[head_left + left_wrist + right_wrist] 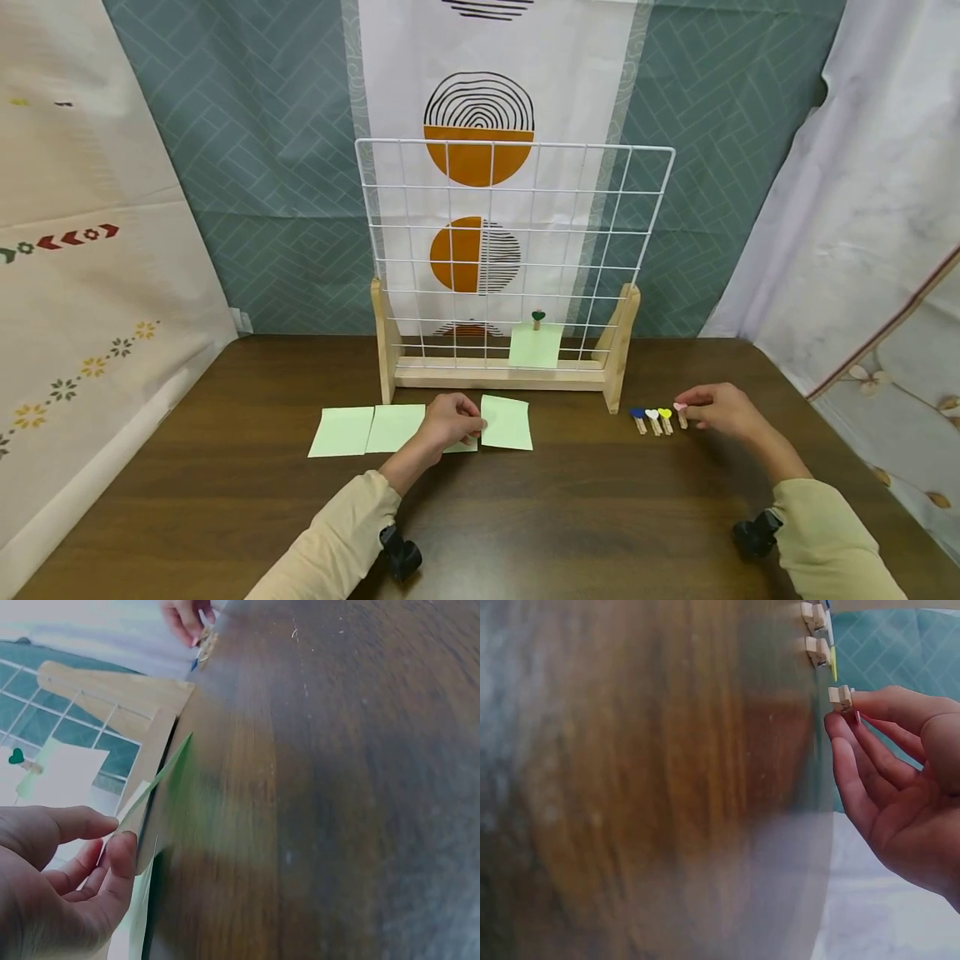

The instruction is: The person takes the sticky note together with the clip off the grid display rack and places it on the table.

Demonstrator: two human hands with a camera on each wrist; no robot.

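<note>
Between thumb and fingertips, my left hand [450,421] pinches the left edge of a pale green paper note [507,423]; in the left wrist view this note [166,771] is tilted up off the table. Another note [461,447] lies partly hidden under that hand, and two more, a middle note [393,427] and a far-left note [341,432], lie flat in the row. At the right, my right hand [722,410] pinches a small wooden clothespin [840,698] with a pink heart. Beside it are clothespins with a yellow heart [666,419], a white heart [653,420] and a blue heart [638,419].
A white wire grid [517,192] stands upright in a wooden base [498,381] behind the notes. On its lower right hangs a green note [535,348] under a clothespin with a dark green heart [537,317]. Cloth curtains [285,208] surround the brown table [562,517].
</note>
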